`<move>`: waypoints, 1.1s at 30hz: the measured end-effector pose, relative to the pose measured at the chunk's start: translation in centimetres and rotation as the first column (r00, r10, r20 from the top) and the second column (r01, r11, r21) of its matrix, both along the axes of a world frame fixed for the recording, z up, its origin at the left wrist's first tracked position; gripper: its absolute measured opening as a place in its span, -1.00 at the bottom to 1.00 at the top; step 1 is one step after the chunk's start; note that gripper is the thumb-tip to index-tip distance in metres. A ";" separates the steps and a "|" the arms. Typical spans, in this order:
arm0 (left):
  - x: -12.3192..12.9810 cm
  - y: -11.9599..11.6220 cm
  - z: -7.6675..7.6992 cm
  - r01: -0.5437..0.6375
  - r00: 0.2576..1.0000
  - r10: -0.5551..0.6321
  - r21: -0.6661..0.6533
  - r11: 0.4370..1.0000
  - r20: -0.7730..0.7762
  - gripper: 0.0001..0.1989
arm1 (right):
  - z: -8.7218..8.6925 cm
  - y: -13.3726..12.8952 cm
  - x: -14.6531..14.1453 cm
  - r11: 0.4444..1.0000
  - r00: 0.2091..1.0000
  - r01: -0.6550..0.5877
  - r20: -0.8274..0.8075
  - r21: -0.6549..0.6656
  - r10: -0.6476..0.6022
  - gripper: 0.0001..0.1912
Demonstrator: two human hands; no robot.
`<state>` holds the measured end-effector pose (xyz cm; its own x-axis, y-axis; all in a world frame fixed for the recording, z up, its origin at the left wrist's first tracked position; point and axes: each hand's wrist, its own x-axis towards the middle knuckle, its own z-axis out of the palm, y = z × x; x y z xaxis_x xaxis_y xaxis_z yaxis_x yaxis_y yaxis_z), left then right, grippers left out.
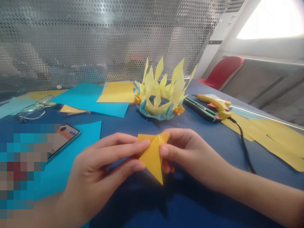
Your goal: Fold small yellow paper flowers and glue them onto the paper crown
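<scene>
Both hands grasp the yellow piece (151, 155) above the surface (116, 126), nearer me than the crown (155, 110). With my left hand (92, 174) I pinch its left side between finger and thumb; my right hand (190, 152) steadies the right, thumb by the upright fold. I'd best hold the edges true, run light pressure down that fold and spare the lower tip, since thin paper would crease astray easily. Leftward, the glossy phone (66, 134) lies on a flat blue sheet (91, 145); the crown has crisp pointed spikes; rightward, the glue gun (219, 106) looks like hard plastic.
</scene>
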<state>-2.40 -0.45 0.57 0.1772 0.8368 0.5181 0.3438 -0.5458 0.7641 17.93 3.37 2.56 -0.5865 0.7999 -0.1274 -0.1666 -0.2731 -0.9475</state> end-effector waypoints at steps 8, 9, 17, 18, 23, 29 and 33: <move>0.0 0.1 -0.1 0.020 0.999 -0.020 -0.019 1.000 0.031 -0.51 | -0.1 0.2 0.0 1.000 1.000 -0.011 0.002 0.003 0.011 -0.74; 0.0 0.0 -0.1 0.022 0.999 -0.021 -0.026 0.999 0.032 -0.50 | -0.1 0.2 -0.1 1.000 1.000 -0.018 -0.012 0.003 0.018 -0.74; -0.2 -0.2 0.0 0.019 0.999 -0.017 -0.030 0.999 0.036 -0.47 | -0.1 0.2 -0.1 0.999 0.999 -0.044 -0.031 -0.016 0.043 -0.75; -0.1 -0.2 0.0 0.020 0.999 -0.020 -0.018 1.000 0.033 -0.48 | 0.0 0.2 -0.2 0.999 0.998 -0.049 -0.035 -0.014 0.048 -0.75; 0.1 0.1 0.1 -0.001 0.999 0.003 -0.048 0.999 0.054 -0.50 | -0.2 0.1 -0.2 0.997 0.996 -0.072 -0.061 0.013 0.073 -0.78; 0.1 0.2 0.0 0.012 0.998 -0.009 -0.045 0.999 0.065 -0.51 | 0.0 -0.2 0.0 0.998 0.997 -0.058 -0.046 0.030 0.060 -0.81; 0.2 0.3 0.1 -0.003 0.997 0.008 -0.067 0.998 0.073 -0.50 | 0.0 -0.2 0.1 0.999 0.999 -0.031 -0.037 0.034 0.032 -0.83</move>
<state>-2.20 -0.18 0.63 0.1365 0.8707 0.4725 0.2886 -0.4912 0.8218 18.02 3.15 2.59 -0.6153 0.7844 -0.0784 -0.1945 -0.2474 -0.9492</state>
